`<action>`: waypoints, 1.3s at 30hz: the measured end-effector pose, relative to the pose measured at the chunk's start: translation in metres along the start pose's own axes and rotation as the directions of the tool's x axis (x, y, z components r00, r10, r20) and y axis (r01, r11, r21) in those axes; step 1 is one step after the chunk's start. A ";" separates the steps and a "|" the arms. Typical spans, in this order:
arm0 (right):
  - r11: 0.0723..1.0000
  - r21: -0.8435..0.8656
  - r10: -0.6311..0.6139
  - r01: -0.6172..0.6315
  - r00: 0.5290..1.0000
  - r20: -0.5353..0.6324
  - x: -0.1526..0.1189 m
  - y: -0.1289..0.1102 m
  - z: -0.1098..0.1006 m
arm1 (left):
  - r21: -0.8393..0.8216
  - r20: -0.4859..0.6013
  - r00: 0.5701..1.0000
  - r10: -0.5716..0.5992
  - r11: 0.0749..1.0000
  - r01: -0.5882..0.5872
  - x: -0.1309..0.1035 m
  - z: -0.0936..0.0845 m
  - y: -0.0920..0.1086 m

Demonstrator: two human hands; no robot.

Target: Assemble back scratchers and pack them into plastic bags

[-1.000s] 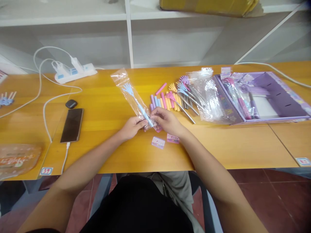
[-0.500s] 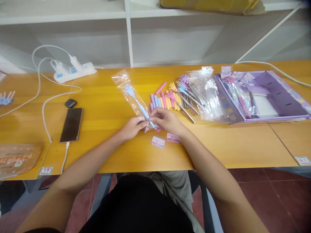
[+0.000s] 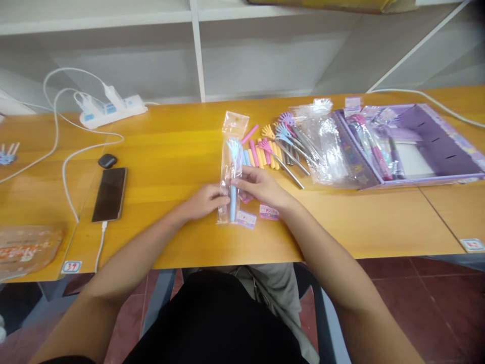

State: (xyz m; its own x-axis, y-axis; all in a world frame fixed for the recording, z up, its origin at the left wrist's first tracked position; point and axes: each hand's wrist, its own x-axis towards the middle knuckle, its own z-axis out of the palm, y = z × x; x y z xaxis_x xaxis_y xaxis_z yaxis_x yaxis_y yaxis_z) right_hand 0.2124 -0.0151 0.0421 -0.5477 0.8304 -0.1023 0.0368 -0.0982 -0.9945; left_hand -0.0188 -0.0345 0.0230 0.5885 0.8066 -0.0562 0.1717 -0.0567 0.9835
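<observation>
A light-blue hand-shaped back scratcher stands lengthwise inside a clear plastic bag, its claw end pointing away from me. My left hand pinches the bag's left edge, thumb toward the handle. On the opposite side my right hand is closed on the bag, its thumb over the scratcher. By the bag's lower right corner lies a small purple printed card. A pink printed card lies below my right hand. Beyond that hand are several coloured handle tubes and loose scratcher heads on metal rods.
Empty clear bags lie in a pile at the right, against a purple box holding bagged scratchers. To the left are a phone on a cable, a black earbud case and a white power strip. Shelving rises behind.
The bagged scratcher has swung from leaning left to nearly upright in view and lies lower, closer to the cards. Both hands still hold it, now on its two sides.
</observation>
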 end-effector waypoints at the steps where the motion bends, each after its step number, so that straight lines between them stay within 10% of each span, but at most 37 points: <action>1: 1.000 -0.007 0.005 -0.005 1.000 0.031 -0.001 0.000 0.001 | -0.044 -0.083 0.997 0.006 0.999 -0.010 0.001 -0.003 -0.002; 5: 0.999 0.032 0.032 -0.039 0.978 0.205 -0.003 0.003 0.016 | -0.230 -0.466 0.885 -0.007 0.967 -0.113 0.011 -0.011 -0.010; 9: 0.998 0.000 0.063 -0.067 0.950 0.306 -0.007 0.003 0.022 | -0.305 -0.595 0.802 -0.041 0.936 -0.178 0.019 -0.008 -0.012; 14: 0.927 -0.372 -0.080 0.045 0.994 -0.078 -0.009 -0.009 -0.017 | -0.379 -0.595 0.797 -0.102 0.911 -0.166 0.019 -0.004 -0.008; 19: 0.571 -0.819 -0.310 -0.052 0.911 -0.273 -0.007 -0.006 -0.050 | -0.368 -0.530 0.839 -0.121 0.924 -0.099 0.017 -0.005 -0.009; 25: 0.364 -0.903 -0.298 -0.230 0.889 -0.347 -0.003 0.016 -0.047 | 0.137 -0.553 0.831 0.062 0.990 0.018 0.013 0.001 -0.012; 30: 0.409 -0.897 -0.298 -0.170 0.904 -0.308 -0.002 0.017 -0.045 | 0.235 -0.490 0.872 0.015 0.965 0.116 0.010 0.001 -0.017; 39: 0.631 -0.763 -0.480 0.141 0.843 -0.241 -0.003 -0.003 -0.030 | 0.077 -0.573 0.819 -0.018 0.994 0.075 0.014 -0.005 -0.015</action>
State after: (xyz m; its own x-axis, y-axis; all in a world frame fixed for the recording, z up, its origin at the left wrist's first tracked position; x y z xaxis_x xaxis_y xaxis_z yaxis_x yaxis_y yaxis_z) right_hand 0.2392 -0.0007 0.0450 -0.2782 0.8797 0.3856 0.5835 0.4737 -0.6596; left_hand -0.0170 -0.0197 0.0084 0.0260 0.9990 0.0350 0.2755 -0.0409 0.9604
